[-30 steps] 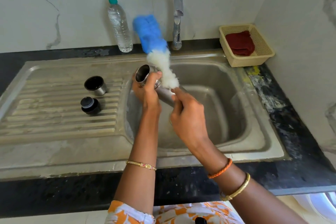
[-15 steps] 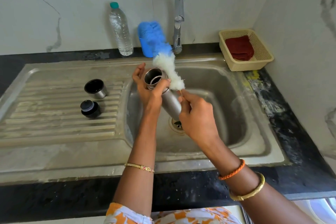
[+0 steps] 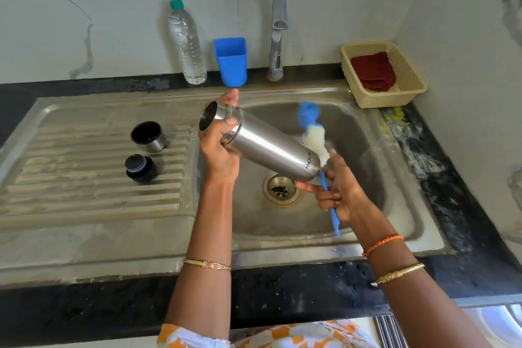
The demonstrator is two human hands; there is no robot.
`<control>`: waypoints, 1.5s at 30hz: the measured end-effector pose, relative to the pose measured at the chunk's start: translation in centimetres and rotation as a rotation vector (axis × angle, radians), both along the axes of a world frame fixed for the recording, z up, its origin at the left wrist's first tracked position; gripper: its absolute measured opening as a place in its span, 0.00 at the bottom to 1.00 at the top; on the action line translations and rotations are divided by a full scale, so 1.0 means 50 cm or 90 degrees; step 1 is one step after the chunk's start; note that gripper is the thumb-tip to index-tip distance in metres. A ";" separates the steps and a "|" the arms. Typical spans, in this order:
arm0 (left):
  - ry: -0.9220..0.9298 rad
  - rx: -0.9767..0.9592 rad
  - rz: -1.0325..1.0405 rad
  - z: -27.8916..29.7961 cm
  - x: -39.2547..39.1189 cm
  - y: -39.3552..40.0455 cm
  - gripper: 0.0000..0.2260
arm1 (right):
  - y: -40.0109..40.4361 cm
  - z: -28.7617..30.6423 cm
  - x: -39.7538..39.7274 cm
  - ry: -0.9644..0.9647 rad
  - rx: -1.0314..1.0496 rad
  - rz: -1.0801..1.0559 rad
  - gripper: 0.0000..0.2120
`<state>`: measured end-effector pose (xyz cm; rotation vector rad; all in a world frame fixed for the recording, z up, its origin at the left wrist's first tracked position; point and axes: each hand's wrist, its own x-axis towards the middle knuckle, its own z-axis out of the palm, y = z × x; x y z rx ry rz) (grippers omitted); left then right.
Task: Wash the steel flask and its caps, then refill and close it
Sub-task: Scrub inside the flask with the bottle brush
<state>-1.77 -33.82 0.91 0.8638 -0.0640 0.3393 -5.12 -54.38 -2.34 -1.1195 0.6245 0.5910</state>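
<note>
Sink (image 3: pixel 367 237): we see a steel basin with a ribbed drainboard on its left, set into the dark tabletop (image 3: pixel 282 291); no water runs from the tap (image 3: pixel 278 34).
Flask (image 3: pixel 268 147): it is held tilted over the basin, open mouth up and to the left, base down and to the right, with no cap on it.
Left hand (image 3: pixel 219 150): it grasps the flask at the neck, fingers wrapped round it just under the mouth.
Right hand (image 3: pixel 339 192): it is closed round the blue handle of the bottle brush (image 3: pixel 313 135), and its fingertips touch the base of the flask.
Bottle brush: its white and blue bristles lie outside the flask, just behind the base end.
Caps: the steel outer cap (image 3: pixel 148 136) and the black inner cap (image 3: pixel 139 168) stand on the drainboard, well apart from the flask, and no hand touches them.
Water bottle (image 3: pixel 186 45): it stands at the wall beside a blue cup (image 3: pixel 231 61).
Progress: we judge the washing of the flask is in hand, about the early middle of the task.
Left to do: the rinse, both caps, the refill and the closing, as far as we can tell.
</note>
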 end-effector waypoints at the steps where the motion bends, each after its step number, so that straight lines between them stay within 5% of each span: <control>1: -0.015 0.007 -0.011 0.003 -0.001 0.001 0.15 | 0.001 0.002 0.002 0.000 0.015 0.018 0.27; 8: -0.022 0.053 -0.078 0.015 -0.009 0.007 0.10 | 0.024 -0.007 0.004 -0.020 0.064 0.001 0.23; 11: 0.217 0.052 0.059 0.035 -0.008 -0.008 0.05 | 0.033 -0.014 0.000 -0.090 0.069 -0.082 0.19; 13: 0.410 -0.036 0.157 0.034 -0.005 -0.015 0.12 | 0.036 -0.013 -0.005 -0.155 0.004 -0.121 0.16; 15: 0.474 -0.112 0.176 0.027 -0.001 -0.008 0.16 | 0.036 -0.012 -0.012 -0.208 -0.094 -0.127 0.15; 20: 0.372 -0.076 0.200 0.020 0.001 0.002 0.09 | 0.007 -0.011 -0.040 -0.266 -0.451 -0.030 0.15; 27: 0.247 -0.055 0.179 -0.001 -0.003 -0.030 0.24 | 0.078 0.035 -0.078 -0.382 -0.670 0.117 0.12; 33: 0.157 -0.022 0.172 0.002 -0.005 -0.052 0.44 | 0.144 0.084 -0.074 -0.625 -0.673 0.061 0.10; 38: 0.083 -0.051 0.108 0.010 0.004 -0.016 0.42 | 0.037 0.029 -0.046 -0.345 -0.731 0.146 0.11; 40: 0.084 -0.032 0.087 0.007 0.004 -0.023 0.44 | 0.038 0.047 -0.040 -0.331 -0.707 0.157 0.11; 45: 0.121 0.057 0.056 -0.025 -0.002 -0.062 0.41 | 0.142 0.147 -0.059 -0.589 -0.675 0.119 0.08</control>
